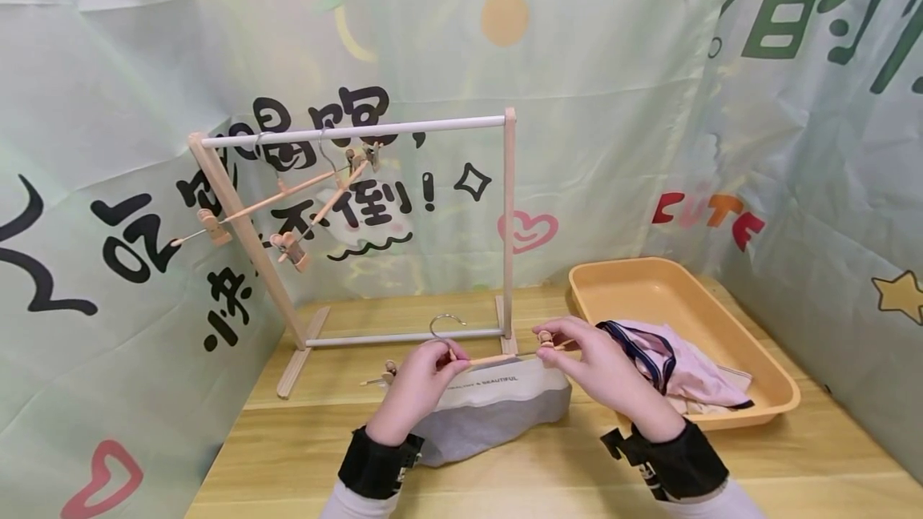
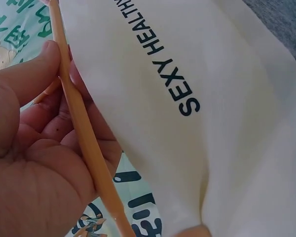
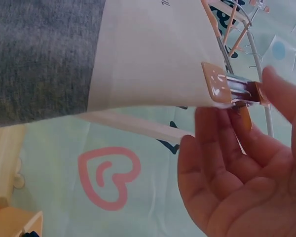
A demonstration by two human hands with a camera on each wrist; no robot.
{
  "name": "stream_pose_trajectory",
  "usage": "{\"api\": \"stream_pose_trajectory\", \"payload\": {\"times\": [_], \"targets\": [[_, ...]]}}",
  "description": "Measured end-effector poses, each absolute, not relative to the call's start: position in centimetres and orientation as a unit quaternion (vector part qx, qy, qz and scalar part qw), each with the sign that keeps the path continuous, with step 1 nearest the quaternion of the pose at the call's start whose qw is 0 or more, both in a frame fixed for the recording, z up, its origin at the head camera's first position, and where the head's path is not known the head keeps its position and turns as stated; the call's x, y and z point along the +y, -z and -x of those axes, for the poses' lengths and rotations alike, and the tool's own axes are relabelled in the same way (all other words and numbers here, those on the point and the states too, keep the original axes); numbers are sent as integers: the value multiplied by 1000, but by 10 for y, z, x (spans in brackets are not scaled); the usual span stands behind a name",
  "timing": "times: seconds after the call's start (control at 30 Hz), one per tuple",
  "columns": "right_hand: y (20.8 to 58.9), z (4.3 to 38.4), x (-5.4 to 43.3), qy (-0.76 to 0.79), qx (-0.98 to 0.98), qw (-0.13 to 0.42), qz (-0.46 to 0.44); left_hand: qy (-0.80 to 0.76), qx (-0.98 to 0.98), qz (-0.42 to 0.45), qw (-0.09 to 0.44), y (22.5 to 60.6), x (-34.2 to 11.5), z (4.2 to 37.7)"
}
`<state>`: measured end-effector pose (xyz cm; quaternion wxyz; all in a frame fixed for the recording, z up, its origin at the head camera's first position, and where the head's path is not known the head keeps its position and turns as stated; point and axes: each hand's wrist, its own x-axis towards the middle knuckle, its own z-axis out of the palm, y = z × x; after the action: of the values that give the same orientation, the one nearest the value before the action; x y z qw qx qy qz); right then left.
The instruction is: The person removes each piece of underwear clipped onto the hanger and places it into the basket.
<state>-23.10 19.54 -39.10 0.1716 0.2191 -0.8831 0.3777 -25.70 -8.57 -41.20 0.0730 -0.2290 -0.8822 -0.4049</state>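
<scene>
A wooden clip hanger (image 1: 493, 360) with a metal hook is held low over the table. Below its bar hangs a grey garment (image 1: 490, 424) with a wide white lettered waistband (image 2: 187, 64). My left hand (image 1: 427, 379) grips the hanger bar, the thumb pressed along the wood. At the hanger's other end my right hand (image 1: 587, 359) pinches a wooden clip (image 3: 218, 83) between thumb and fingers. That clip sits over the corner of the waistband. Another clip (image 1: 390, 372) shows beyond the left hand, partly hidden.
Behind stands a wooden rack (image 1: 509, 223) with a white top rail (image 1: 433, 128). Two clip hangers (image 1: 317, 180) hang at its left part. To the right, a yellow tray (image 1: 782, 379) holds a pink garment with dark trim (image 1: 695, 363). A printed cloth backdrop (image 1: 613, 102) encloses the table.
</scene>
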Motion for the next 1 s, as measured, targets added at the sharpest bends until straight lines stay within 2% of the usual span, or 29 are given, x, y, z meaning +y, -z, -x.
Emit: {"api": "stream_pose_trajectory", "payload": {"times": [0.33,1.0], "targets": [[391,231,191,-388,-884,184,-185,402,-884,224,84,409,-86,255],[393,231,191,-381,-874,223,-203,398,-885,227,88,408,-86,254]]}}
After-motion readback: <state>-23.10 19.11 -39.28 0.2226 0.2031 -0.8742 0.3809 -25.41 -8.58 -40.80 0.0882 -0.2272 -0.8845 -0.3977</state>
